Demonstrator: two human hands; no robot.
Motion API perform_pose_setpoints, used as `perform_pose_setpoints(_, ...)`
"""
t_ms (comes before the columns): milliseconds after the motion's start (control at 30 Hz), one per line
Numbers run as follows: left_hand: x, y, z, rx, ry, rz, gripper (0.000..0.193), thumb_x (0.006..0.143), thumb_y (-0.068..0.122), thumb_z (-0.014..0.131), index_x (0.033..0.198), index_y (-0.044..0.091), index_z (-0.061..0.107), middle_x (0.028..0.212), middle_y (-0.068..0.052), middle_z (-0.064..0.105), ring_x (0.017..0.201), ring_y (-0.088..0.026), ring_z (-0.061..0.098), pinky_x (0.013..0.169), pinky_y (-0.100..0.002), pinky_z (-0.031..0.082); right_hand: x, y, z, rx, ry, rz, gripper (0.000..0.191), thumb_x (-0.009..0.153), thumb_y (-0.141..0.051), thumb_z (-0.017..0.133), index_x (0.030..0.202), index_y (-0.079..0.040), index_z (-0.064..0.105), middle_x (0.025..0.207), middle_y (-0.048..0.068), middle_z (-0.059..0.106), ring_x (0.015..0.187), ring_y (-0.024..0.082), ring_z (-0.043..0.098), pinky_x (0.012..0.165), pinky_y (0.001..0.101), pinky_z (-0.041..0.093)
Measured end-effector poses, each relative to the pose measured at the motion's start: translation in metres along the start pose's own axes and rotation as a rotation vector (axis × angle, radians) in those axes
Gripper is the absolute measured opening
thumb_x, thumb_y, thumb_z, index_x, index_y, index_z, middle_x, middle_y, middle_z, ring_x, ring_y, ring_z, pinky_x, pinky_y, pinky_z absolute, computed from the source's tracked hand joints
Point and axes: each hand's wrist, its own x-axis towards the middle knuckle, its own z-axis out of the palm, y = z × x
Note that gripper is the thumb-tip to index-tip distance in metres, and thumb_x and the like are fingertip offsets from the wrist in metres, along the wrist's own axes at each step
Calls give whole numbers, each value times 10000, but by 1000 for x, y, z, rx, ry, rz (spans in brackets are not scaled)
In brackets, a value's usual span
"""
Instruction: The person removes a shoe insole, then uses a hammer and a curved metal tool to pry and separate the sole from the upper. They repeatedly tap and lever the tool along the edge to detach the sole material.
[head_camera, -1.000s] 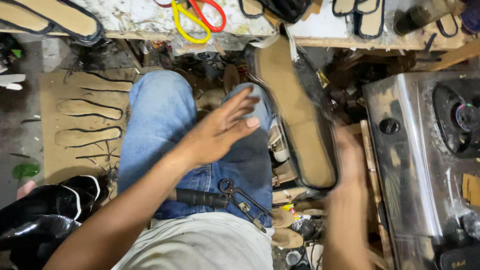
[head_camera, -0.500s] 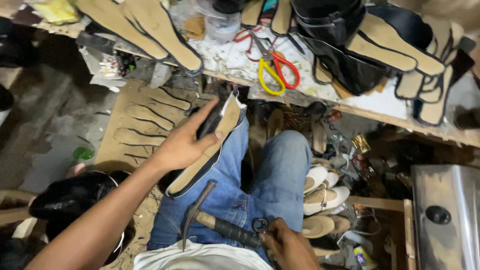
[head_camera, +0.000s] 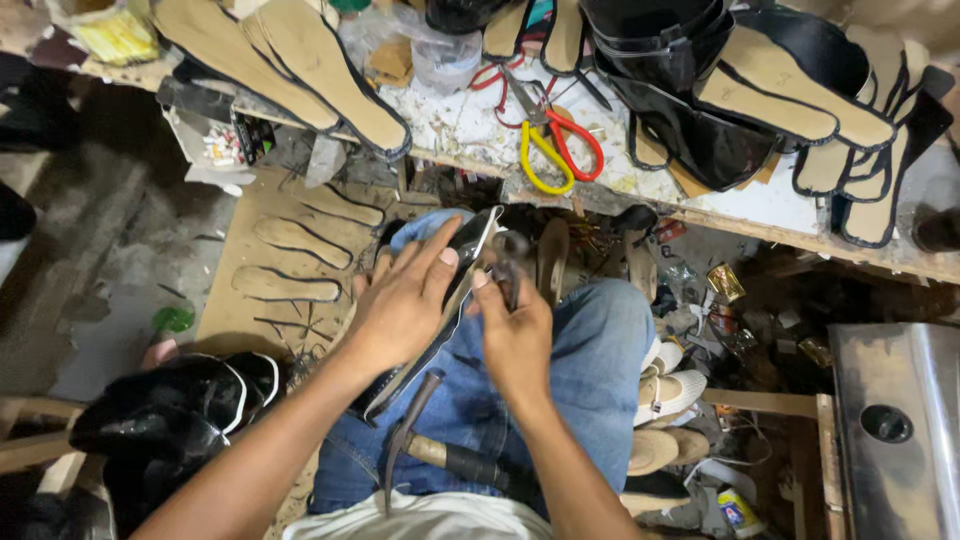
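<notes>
Left hand (head_camera: 400, 305) flat on sole (head_camera: 440, 300); right hand (head_camera: 512, 335) pinching pliers (head_camera: 507, 268). Could slip, nipping fingers; hammer (head_camera: 425, 440) might slide off.

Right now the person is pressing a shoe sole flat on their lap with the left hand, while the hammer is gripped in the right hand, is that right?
Not quite. The left hand does press the shoe sole on the lap, but the hammer is in no hand: it lies across the jeans near the waist. The right hand holds a small dark tool at the sole's upper edge. The head view shows this.
</notes>
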Motion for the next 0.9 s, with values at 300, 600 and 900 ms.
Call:
perform_pose_setpoints(300,-5,3,-10,35,25,8,546,1036,485,281,1553,331,366,1439,-85,541,1310,-416,473,1064,-681,254,19,0,8,386,-151,274,307,960,-224,721,1111,24,625,680,-31,537,548,82,487,489,262,384)
perform_pose_setpoints(600,18,-25,-13,-123,-50,-7,605,1022,497,263,1584,280,323,1599,-102,398,1470,-393,324,1147,-657,141,13,-6,-25,-703,-210,-469,569,978,-229,634,1472,-6,459,847,181,704,677,397,686,570,478,508)
perform_pose_setpoints(900,15,-18,-11,-65,-41,-64,594,1029,495,232,1539,240,399,1554,-54,437,1425,-379,364,1126,-677,177,49,-24,-32,-1082,-496,-593,517,886,-83,552,1352,133,491,1203,339,627,1038,489,648,879,547,550)
